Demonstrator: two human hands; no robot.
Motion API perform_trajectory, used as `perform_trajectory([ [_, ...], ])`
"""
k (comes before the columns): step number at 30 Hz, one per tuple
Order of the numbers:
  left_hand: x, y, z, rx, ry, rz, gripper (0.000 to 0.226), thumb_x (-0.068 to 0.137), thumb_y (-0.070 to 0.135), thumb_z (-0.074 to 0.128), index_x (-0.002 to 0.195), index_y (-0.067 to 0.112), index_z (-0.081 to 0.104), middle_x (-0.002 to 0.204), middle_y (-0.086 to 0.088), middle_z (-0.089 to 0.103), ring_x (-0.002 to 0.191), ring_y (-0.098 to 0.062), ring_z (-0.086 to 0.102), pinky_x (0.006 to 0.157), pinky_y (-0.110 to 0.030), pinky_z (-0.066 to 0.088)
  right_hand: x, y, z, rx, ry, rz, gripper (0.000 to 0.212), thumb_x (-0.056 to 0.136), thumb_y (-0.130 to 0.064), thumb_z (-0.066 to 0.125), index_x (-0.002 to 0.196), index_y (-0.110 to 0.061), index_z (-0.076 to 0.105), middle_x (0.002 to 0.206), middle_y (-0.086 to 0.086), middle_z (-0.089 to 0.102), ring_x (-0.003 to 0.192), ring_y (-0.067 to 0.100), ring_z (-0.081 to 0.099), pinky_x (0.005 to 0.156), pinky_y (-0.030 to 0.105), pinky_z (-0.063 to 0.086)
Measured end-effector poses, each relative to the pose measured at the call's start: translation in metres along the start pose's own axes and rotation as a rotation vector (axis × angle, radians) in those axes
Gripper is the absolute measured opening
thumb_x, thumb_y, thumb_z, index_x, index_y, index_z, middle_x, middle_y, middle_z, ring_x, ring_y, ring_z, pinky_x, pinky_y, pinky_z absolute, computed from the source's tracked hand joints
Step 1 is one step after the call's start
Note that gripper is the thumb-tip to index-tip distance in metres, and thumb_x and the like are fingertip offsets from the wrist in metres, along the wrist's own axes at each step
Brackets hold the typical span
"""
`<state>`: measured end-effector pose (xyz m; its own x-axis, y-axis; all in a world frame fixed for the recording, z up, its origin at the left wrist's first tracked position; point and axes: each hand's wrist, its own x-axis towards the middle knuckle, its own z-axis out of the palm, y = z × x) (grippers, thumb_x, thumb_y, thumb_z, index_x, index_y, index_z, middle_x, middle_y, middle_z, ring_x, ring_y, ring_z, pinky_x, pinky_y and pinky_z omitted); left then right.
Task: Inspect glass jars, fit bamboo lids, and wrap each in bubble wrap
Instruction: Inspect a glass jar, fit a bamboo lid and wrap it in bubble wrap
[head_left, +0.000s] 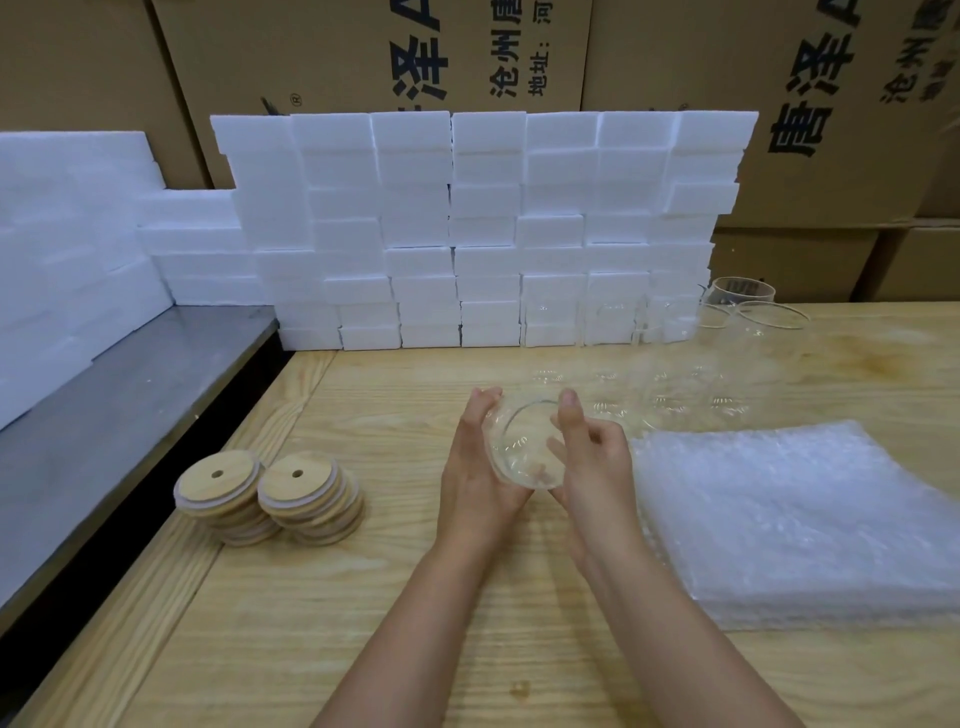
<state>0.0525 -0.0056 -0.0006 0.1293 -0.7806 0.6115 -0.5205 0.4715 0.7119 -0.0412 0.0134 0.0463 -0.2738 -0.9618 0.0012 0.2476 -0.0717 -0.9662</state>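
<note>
step: inspecting | glass jar (524, 447) held over the table (363, 623), mouth tilted up toward the camera | left hand (475, 462) cups one side, right hand (592, 457) grips the other, thumb at the rim | bamboo lids (270, 493) lie to the left (left hand nearer) - bubble wrap (795, 519) to the right

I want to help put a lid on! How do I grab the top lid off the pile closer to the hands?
Pinch the top lid by its rim, thumb and finger on opposite edges, coming from above and from the right, the jar side. Its face is flat with only a tiny hole, and the other pile crowds its left. Lift gently; its pile leans.
</note>
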Motion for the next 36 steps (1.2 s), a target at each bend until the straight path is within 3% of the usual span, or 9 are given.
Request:
perform_trajectory([
  [3, 0.0, 0.003, 0.0, -0.002, -0.016, 0.031, 0.083, 0.073, 0.015, 0.083, 0.131, 0.032, 0.025, 0.141, 0.01, 0.039, 0.141, -0.012, 0.03, 0.102, -0.002, 0.024, -0.002, 0.0, 0.001, -0.04, -0.032, -0.013, 0.078, 0.04, -0.07, 0.069, 0.099, -0.024, 0.045, 0.102, -0.007, 0.058, 0.089, -0.002, 0.061, 0.082, 0.032, 0.054],
  [6, 0.0, 0.002, 0.0, 0.003, -0.011, 0.02, 0.082, 0.075, 0.013, 0.081, 0.138, 0.019, 0.03, 0.14, 0.009, 0.04, 0.139, -0.016, 0.035, 0.105, -0.008, 0.028, -0.004, 0.003, 0.0, -0.083, -0.081, -0.059, 0.079, 0.038, -0.067, 0.073, 0.1, -0.032, 0.041, 0.113, -0.014, 0.052, 0.099, -0.008, 0.054, 0.075, 0.016, 0.042],
  [9, 0.0, 0.002, -0.001, 0.0, -0.012, 0.0, 0.076, 0.074, 0.011, 0.082, 0.136, 0.007, 0.039, 0.137, 0.016, 0.038, 0.135, -0.01, 0.038, 0.104, -0.01, 0.031, -0.004, 0.006, -0.001, -0.149, -0.107, -0.112, 0.073, 0.042, -0.061, 0.081, 0.099, -0.041, 0.04, 0.113, -0.021, 0.048, 0.105, 0.002, 0.051, 0.086, 0.023, 0.04],
  [15, -0.002, 0.006, -0.001, -0.04, -0.003, -0.018, 0.077, 0.072, 0.009, 0.083, 0.136, 0.011, 0.04, 0.142, 0.002, 0.046, 0.132, -0.016, 0.046, 0.102, -0.03, 0.042, -0.007, 0.006, -0.001, -0.207, -0.11, -0.246, 0.054, 0.056, -0.046, 0.087, 0.092, -0.054, 0.046, 0.102, -0.025, 0.052, 0.097, -0.013, 0.051, 0.087, 0.021, 0.042],
  [18, -0.002, 0.007, -0.001, -0.036, -0.001, 0.031, 0.081, 0.072, 0.01, 0.083, 0.136, 0.021, 0.034, 0.141, 0.004, 0.044, 0.134, -0.021, 0.045, 0.104, -0.025, 0.039, -0.009, 0.003, 0.001, -0.2, -0.055, -0.272, 0.051, 0.053, -0.064, 0.077, 0.09, -0.047, 0.048, 0.098, -0.021, 0.055, 0.089, -0.022, 0.052, 0.076, 0.017, 0.042],
  [21, -0.002, 0.005, 0.0, -0.025, -0.007, 0.061, 0.085, 0.071, 0.012, 0.085, 0.138, 0.017, 0.032, 0.139, 0.007, 0.042, 0.135, -0.024, 0.044, 0.102, -0.024, 0.039, -0.008, -0.001, -0.001, -0.183, -0.032, -0.246, 0.047, 0.053, -0.077, 0.063, 0.085, -0.045, 0.051, 0.095, -0.013, 0.062, 0.084, -0.01, 0.06, 0.077, 0.031, 0.051],
  [24, -0.002, 0.002, 0.001, -0.013, 0.002, 0.053, 0.082, 0.067, 0.014, 0.088, 0.132, 0.011, 0.039, 0.138, 0.013, 0.04, 0.133, -0.022, 0.045, 0.101, -0.027, 0.04, -0.005, -0.006, -0.006, -0.198, -0.084, -0.234, 0.03, 0.066, -0.071, 0.057, 0.078, -0.043, 0.055, 0.093, -0.006, 0.065, 0.091, 0.007, 0.063, 0.084, 0.039, 0.052],
  [27, 0.0, 0.0, 0.0, -0.034, 0.022, 0.022, 0.087, 0.065, 0.018, 0.088, 0.133, 0.024, 0.035, 0.135, 0.024, 0.038, 0.126, -0.012, 0.048, 0.094, -0.009, 0.037, 0.0, -0.013, -0.015, -0.199, -0.198, -0.21, 0.015, 0.079, -0.058, 0.057, 0.073, -0.044, 0.06, 0.083, -0.014, 0.069, 0.085, 0.004, 0.066, 0.085, 0.034, 0.052],
  [36, 0.003, -0.003, 0.001, -0.051, 0.036, -0.035, 0.088, 0.062, 0.02, 0.089, 0.134, 0.016, 0.038, 0.136, 0.008, 0.05, 0.119, -0.008, 0.051, 0.087, -0.008, 0.037, 0.009, -0.024, -0.047, -0.187, -0.584, -0.13, 0.039, 0.079, -0.035, 0.061, 0.118, -0.039, 0.061, 0.109, -0.03, 0.066, 0.114, -0.004, 0.058, 0.091, 0.014, 0.049],
])
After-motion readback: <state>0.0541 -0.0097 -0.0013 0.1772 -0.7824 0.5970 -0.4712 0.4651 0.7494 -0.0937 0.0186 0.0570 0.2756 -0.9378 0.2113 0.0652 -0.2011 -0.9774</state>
